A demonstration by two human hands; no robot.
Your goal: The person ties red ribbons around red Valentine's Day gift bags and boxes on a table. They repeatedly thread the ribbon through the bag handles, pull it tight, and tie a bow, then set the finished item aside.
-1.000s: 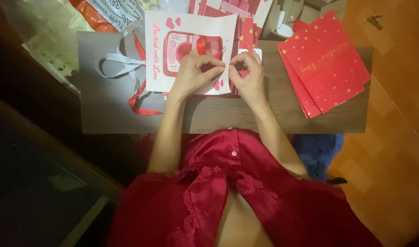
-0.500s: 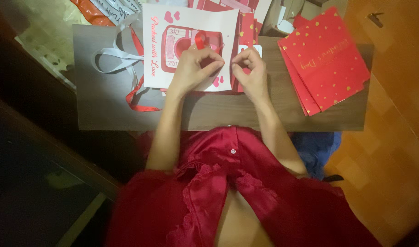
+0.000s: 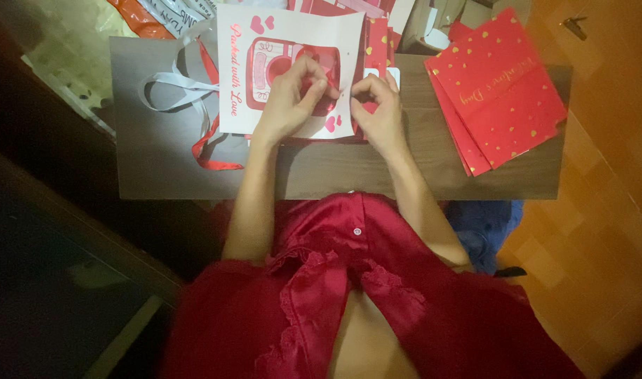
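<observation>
A white paper gift bag [image 3: 265,84] with red hearts and a red printed picture lies flat on a small dark wooden table [image 3: 159,161]. My left hand [image 3: 293,95] rests on the bag's right part, fingers pinched near its right edge. My right hand [image 3: 377,105] is beside it, fingertips pinched at the same edge, where something thin seems held between both hands. What exactly the fingers grip is too small to tell. White ribbon handles [image 3: 174,88] and a red ribbon [image 3: 212,151] trail off the bag's left side.
A stack of red gift bags with gold hearts [image 3: 500,91] lies at the table's right end. More red and white paper goods [image 3: 377,21] are piled behind the table. Orange tiled floor [image 3: 609,175] lies to the right, a dark area to the left.
Both hands have stayed pinched together at the white bag's right edge, with only small finger movements. The view has shifted slightly.
</observation>
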